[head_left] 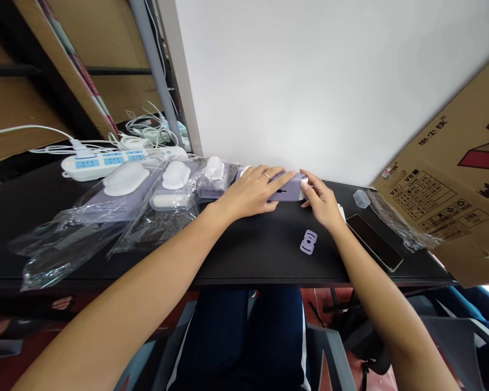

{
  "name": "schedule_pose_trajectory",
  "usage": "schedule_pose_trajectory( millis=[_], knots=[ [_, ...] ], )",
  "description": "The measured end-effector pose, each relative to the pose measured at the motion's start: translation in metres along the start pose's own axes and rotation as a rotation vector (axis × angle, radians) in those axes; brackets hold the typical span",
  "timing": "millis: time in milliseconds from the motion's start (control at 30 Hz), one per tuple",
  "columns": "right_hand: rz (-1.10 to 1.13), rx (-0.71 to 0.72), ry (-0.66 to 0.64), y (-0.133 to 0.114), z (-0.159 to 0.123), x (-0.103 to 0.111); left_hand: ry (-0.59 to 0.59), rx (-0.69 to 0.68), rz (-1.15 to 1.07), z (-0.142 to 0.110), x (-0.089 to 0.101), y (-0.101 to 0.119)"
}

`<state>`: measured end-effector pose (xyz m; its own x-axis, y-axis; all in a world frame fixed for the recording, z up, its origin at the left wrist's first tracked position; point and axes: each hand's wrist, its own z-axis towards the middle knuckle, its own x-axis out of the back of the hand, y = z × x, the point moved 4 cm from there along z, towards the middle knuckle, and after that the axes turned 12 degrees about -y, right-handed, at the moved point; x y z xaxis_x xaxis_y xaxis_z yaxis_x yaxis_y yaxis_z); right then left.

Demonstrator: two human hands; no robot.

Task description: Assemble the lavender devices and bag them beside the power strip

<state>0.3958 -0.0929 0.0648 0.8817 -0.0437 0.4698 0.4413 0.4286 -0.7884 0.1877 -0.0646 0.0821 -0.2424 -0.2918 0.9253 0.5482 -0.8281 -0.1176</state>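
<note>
A long purple plastic body (291, 191) with a white end and a dark slot lies by the wall at the back of the black table. My left hand (258, 190), a ring on one finger, is closed over its left part from above. At the right end, my right hand (321, 200) grips the body, with thumb and fingers around the white piece (303, 187). Nearer to me lies a flat purple plate with cut-outs (308, 242). Part of the body is hidden under my left hand, and a small white item (341, 212) shows behind my right wrist.
Several purple-and-white parts in clear plastic bags (122, 198) line the left, before a power strip (106, 162) with cables. To the right are a phone (375, 242), a small clear cap (361, 199), plastic wrap (399, 220) and a large cardboard box (444, 190). A white wall (309, 81) rises behind.
</note>
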Motion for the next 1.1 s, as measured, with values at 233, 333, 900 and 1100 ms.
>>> schedule_pose_trajectory(
  millis=[233,333,900,1100],
  knots=[
    [-0.033,0.009,0.025,-0.001,-0.003,-0.001,0.002,0.008,-0.048,0.002,0.0,0.005],
    [-0.014,0.001,-0.005,0.003,-0.005,-0.004,-0.001,0.021,-0.103,0.002,-0.001,0.007],
    [-0.8,-0.806,0.478,0.062,-0.024,0.143,0.046,0.267,-0.305,0.004,0.0,-0.004],
    [-0.741,-1.091,0.465,0.099,-0.038,0.15,0.02,0.267,-0.313,0.004,-0.003,-0.005]
  ],
)
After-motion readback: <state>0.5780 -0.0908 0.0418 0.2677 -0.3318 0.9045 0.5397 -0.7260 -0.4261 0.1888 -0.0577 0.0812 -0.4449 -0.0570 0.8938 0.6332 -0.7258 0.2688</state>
